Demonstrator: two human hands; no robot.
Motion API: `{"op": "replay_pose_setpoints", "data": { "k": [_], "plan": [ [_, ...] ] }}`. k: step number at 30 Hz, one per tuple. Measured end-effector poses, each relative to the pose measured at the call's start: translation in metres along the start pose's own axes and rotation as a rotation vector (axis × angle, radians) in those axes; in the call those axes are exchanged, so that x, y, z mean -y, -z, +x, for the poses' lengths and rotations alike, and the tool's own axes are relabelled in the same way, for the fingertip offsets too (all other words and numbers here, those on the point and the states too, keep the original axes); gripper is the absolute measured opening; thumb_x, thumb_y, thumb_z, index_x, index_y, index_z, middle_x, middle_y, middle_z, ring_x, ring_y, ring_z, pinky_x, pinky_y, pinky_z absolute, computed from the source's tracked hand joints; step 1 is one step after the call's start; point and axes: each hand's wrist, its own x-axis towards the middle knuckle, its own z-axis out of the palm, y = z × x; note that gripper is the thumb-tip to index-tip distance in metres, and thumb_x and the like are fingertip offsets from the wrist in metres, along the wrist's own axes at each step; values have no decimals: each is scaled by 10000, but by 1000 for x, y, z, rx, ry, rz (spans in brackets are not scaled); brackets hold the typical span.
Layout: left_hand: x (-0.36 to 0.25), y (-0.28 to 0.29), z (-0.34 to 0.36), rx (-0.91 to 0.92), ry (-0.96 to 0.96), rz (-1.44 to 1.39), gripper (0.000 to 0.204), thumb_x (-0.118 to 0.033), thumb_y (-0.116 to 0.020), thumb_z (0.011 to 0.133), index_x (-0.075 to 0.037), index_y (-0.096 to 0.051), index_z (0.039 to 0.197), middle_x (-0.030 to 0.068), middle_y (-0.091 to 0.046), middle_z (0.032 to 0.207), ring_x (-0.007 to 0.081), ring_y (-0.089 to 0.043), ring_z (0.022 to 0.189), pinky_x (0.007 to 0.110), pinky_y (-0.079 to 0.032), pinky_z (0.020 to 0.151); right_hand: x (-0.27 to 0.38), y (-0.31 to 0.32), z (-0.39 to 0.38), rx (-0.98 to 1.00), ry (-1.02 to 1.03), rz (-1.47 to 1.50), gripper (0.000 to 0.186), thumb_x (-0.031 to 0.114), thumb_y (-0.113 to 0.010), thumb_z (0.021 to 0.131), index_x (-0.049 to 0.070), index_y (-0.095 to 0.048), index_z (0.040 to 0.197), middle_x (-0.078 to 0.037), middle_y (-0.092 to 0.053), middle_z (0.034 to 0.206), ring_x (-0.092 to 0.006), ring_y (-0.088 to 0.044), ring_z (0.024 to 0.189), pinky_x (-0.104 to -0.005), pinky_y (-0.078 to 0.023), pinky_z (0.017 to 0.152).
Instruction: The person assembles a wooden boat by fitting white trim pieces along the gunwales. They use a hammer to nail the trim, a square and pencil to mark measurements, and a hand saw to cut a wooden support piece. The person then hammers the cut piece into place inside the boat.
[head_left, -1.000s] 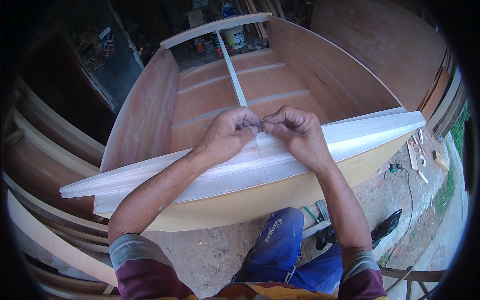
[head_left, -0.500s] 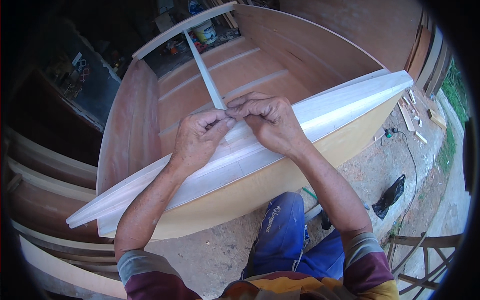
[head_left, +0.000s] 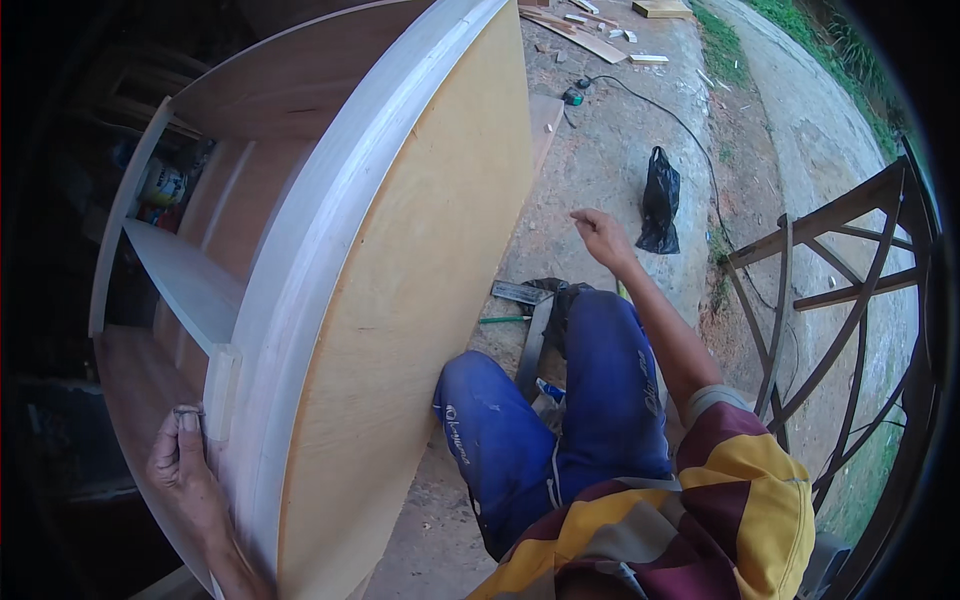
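Note:
A large plywood structure, shaped like a boat hull, fills the left side, its top edge a pale wooden rail. My left hand is beside the inner side of this rail, thumb and fingers pinched together. A small greyish bit seems to be between the fingertips, too small to name. Close to the fingertips, a short pale wood block is at the end of a thin light crosspiece. Out over the concrete floor, my right hand is held with fingers pointing left, nothing visible in it.
On the floor by my knees lie a metal square, a green pencil-like stick and a blue tube. A black plastic bag, a cord and wood offcuts lie farther out. A curved-bar frame stands at right.
My view has swung to the right and down. My hands, earlier together at the rail by the crosspiece, are now apart: the left stays by the rail, the right has moved out over the floor.

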Motion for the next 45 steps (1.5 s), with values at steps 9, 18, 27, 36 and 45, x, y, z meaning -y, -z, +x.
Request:
{"op": "replay_pose_setpoints", "data": {
  "k": [9,18,27,36,45],
  "plan": [
    [-7,-1,17,58,-5,103,164,-137,-681,954,4,-755,993,7,-717,870,55,-606,802,230,-508,725,-263,-67,-127,154,-575,-93,495,358,-637,891,-41,-557,1172,-209,-674,947,-368,-640,818,-474,-500,737],
    [-13,7,-8,60,-28,112,203,-163,-685,950,-8,-746,1066,64,-751,910,83,-652,814,261,-525,744,-79,2,-65,-1,-202,152,313,148,-577,955,-23,-528,1213,-69,-547,762,-137,-482,534,-289,-418,472],
    [-19,-5,13,101,-37,34,198,-159,-664,962,-14,-751,1065,34,-738,887,74,-630,758,255,-524,692,350,105,-62,280,943,263,580,82,-564,987,94,-367,1532,-157,-659,1076,-245,-667,775,-357,-542,720],
    [-16,-3,9,97,-44,4,190,-132,-670,955,17,-737,1052,43,-698,903,76,-590,742,245,-490,686,452,92,-57,597,1119,81,548,87,-580,972,172,-442,1495,-261,-702,982,-373,-709,865,-447,-551,804],
    [-16,-5,8,101,-3,-67,174,-103,-664,947,37,-734,1023,66,-679,873,93,-629,772,252,-530,630,462,96,-50,598,1189,-42,542,95,-589,970,179,-454,1487,-249,-706,962,-364,-715,835,-431,-562,796]
  ]
}}
